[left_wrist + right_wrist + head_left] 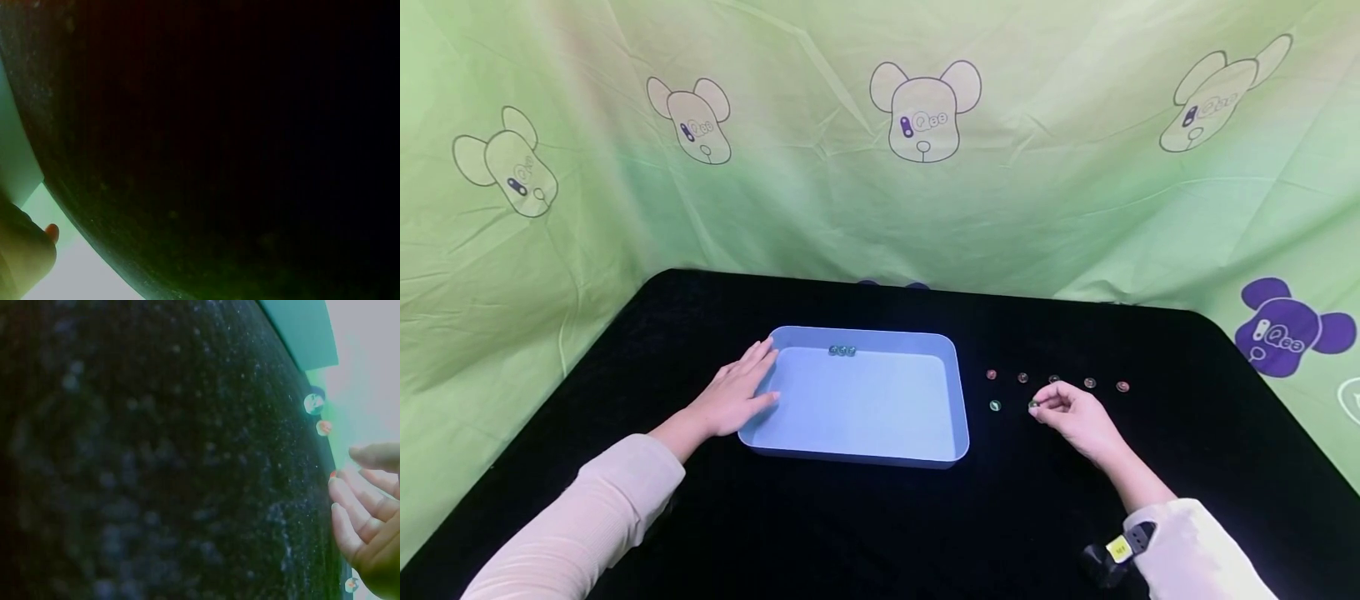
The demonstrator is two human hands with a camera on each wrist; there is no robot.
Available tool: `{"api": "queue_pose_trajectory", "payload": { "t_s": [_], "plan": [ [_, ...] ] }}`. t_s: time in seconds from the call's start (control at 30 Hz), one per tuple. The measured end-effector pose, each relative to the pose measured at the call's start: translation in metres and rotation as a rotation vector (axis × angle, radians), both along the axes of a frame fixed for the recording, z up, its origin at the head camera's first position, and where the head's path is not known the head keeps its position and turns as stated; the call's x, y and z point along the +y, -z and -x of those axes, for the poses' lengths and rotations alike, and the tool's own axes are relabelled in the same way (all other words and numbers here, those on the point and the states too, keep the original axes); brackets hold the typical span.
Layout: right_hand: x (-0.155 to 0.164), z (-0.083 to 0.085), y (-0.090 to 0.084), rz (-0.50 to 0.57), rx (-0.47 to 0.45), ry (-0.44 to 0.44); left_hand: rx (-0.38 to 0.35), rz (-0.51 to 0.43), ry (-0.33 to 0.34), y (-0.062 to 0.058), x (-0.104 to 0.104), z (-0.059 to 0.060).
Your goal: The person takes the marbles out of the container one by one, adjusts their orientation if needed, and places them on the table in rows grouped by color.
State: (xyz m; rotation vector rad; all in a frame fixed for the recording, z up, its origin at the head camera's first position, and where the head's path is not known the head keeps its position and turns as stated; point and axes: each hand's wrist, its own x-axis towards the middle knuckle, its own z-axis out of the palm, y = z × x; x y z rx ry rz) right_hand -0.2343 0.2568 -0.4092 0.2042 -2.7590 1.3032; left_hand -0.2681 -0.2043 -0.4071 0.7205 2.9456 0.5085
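Left hand: flat, fingers straight, resting against the left wall of the light blue tray. Three marbles sit at the tray's far wall. Right hand: fingertips curled, pinching a green marble on the black cloth. Loose marbles lie in a row behind. Judgement: pinch firmly, lift straight, avoid nudging neighbours. Both wrist views are mostly dark cloth; the pinch itself is hard to make out.
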Motion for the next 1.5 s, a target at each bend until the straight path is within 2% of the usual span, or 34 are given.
{"api": "queue_pose_trajectory", "payload": {
  "t_s": [0.17, 0.47, 0.77, 0.97, 1.5],
  "plan": [
    [0.0, 0.001, -0.001, -0.076, 0.022, -0.002, 0.0, -0.002, 0.002, -0.001, 0.0, -0.001],
    [-0.001, 0.002, -0.001, -0.152, -0.006, 0.005, -0.012, 0.0, 0.0, -0.001, 0.001, 0.0],
    [-0.001, 0.005, 0.002, -0.173, -0.031, -0.001, -0.006, 0.002, 0.003, -0.001, 0.001, 0.001],
    [0.0, 0.003, -0.001, -0.14, -0.041, -0.002, 0.016, -0.017, 0.007, -0.001, 0.001, 0.002],
    [-0.004, -0.013, -0.008, 0.044, -0.075, -0.011, -0.003, -0.003, 0.0, -0.001, 0.0, 0.001]
  ]
}}
